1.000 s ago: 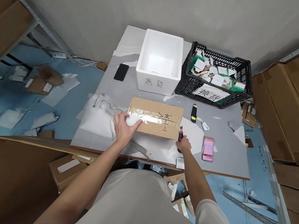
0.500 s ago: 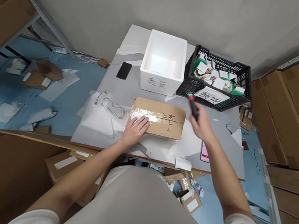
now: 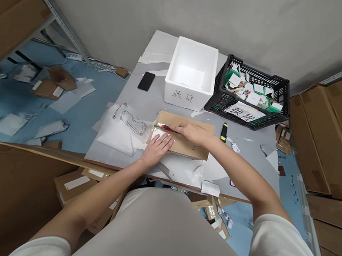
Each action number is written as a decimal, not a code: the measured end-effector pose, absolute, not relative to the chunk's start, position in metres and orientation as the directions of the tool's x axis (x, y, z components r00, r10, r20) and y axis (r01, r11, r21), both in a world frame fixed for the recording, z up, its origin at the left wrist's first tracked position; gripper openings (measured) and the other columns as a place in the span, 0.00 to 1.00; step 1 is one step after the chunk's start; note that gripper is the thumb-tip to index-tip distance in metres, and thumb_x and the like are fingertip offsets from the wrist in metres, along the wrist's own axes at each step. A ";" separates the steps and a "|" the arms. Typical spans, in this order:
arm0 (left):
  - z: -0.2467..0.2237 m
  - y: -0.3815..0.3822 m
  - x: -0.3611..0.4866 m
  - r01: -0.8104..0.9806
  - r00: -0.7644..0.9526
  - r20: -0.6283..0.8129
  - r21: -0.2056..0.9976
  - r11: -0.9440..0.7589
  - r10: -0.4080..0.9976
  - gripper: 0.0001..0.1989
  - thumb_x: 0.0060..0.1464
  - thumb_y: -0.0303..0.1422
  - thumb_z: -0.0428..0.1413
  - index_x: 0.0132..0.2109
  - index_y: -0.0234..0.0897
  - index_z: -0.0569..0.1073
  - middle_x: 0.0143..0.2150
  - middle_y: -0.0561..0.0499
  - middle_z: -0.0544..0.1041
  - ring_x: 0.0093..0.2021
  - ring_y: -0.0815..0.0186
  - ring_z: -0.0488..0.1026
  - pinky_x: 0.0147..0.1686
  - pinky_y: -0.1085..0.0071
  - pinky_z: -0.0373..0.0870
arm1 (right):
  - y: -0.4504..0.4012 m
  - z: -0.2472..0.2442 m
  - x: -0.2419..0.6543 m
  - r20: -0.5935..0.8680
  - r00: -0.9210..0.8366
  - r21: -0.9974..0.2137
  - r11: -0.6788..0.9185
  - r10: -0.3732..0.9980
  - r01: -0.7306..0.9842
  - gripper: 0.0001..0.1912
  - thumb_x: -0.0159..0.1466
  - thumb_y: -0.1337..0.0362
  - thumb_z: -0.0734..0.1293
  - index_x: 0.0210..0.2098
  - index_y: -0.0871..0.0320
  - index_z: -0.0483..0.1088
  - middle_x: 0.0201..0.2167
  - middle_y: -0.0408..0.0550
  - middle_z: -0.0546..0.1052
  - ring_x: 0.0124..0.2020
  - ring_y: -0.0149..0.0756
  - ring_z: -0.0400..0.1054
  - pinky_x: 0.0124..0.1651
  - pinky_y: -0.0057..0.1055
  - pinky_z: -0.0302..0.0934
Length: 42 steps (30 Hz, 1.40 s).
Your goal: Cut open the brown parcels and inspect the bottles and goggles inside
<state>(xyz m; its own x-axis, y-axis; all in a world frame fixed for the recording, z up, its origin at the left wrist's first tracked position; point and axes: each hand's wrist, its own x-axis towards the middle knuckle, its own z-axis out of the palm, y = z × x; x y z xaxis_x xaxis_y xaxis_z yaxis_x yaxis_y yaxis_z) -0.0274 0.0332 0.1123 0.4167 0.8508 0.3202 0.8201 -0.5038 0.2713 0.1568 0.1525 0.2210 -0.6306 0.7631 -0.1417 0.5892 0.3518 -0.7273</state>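
A taped cardboard box (image 3: 184, 147) lies on the grey table in front of me. My left hand (image 3: 156, 148) rests flat on its near left part, fingers stretched out over the tape and a white label. My right hand (image 3: 192, 132) reaches across the top of the box, closed around a red and black utility knife (image 3: 167, 128). The knife points left along the middle tape seam, its tip at the box's left end. Most of the knife's handle and the handwriting on the box are hidden by my right hand and forearm.
Behind the box stand a white foam box (image 3: 184, 97) and a black crate (image 3: 217, 105) with small cartons. A yellow-black tool (image 3: 224, 132) lies right of the box. A white plastic bag (image 3: 115, 136) and a black phone (image 3: 146, 81) are at left; shelves flank the table.
My right hand has brought the utility knife from right of the box leftward onto the tape seam. My left hand stays on the box. The yellow-black tool has come into sight.
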 end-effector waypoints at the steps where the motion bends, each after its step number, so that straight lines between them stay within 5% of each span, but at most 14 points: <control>1: 0.111 0.033 -0.028 0.825 0.428 0.345 0.227 -0.517 0.835 0.21 0.64 0.36 0.46 0.61 0.35 0.66 0.60 0.41 0.70 0.63 0.53 0.63 0.61 0.55 0.57 | 0.152 0.225 0.155 -0.180 -0.718 -0.613 0.494 0.673 0.617 0.23 0.66 0.65 0.57 0.60 0.55 0.63 0.36 0.47 0.78 0.29 0.33 0.69 0.35 0.28 0.58; 4: 0.109 0.033 -0.029 0.835 0.453 0.394 0.127 -0.535 0.800 0.21 0.64 0.35 0.46 0.62 0.35 0.66 0.60 0.41 0.70 0.62 0.54 0.64 0.60 0.57 0.58 | 0.147 0.239 0.149 -0.328 -0.838 -0.253 0.815 0.435 0.522 0.27 0.67 0.71 0.52 0.65 0.57 0.56 0.42 0.55 0.77 0.32 0.35 0.70 0.34 0.30 0.55; 8: 0.105 0.034 -0.030 0.835 0.473 0.406 0.078 -0.545 0.782 0.22 0.64 0.34 0.46 0.63 0.36 0.64 0.60 0.40 0.70 0.63 0.55 0.64 0.60 0.57 0.58 | 0.142 0.254 0.144 -0.386 -0.823 -0.070 0.876 0.417 0.476 0.29 0.68 0.73 0.50 0.67 0.54 0.52 0.45 0.58 0.74 0.33 0.37 0.71 0.34 0.31 0.53; 18: 0.100 0.037 -0.025 0.838 0.492 0.431 0.001 -0.546 0.756 0.21 0.65 0.34 0.45 0.62 0.34 0.65 0.60 0.41 0.70 0.62 0.54 0.65 0.59 0.57 0.58 | 0.149 0.247 0.149 -0.403 -0.827 -0.094 0.881 0.392 0.463 0.30 0.67 0.74 0.50 0.68 0.56 0.48 0.47 0.58 0.73 0.36 0.37 0.70 0.33 0.30 0.52; 26: 0.095 0.037 -0.028 0.833 0.479 0.422 0.057 -0.550 0.769 0.22 0.64 0.28 0.42 0.63 0.36 0.64 0.60 0.40 0.70 0.63 0.57 0.64 0.60 0.58 0.57 | 0.151 0.239 0.149 -0.419 -0.830 -0.112 0.887 0.368 0.449 0.30 0.68 0.73 0.49 0.68 0.55 0.48 0.46 0.59 0.73 0.36 0.37 0.71 0.34 0.30 0.54; 42: 0.094 0.044 -0.026 0.827 0.477 0.378 0.112 -0.551 0.793 0.22 0.64 0.29 0.43 0.63 0.36 0.64 0.59 0.40 0.71 0.62 0.58 0.65 0.59 0.59 0.57 | 0.137 0.278 0.194 -0.574 -0.640 0.056 0.804 0.510 0.591 0.29 0.66 0.74 0.54 0.66 0.54 0.56 0.44 0.57 0.77 0.41 0.43 0.73 0.34 0.31 0.57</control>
<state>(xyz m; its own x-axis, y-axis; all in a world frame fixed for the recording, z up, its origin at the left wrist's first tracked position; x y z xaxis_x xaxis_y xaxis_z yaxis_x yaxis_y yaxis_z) -0.0263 0.0443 0.0938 0.4773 0.7932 0.3782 0.8270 -0.5510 0.1118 0.1936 0.1366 0.2784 -0.6400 0.5103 -0.5745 0.5914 0.8044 0.0558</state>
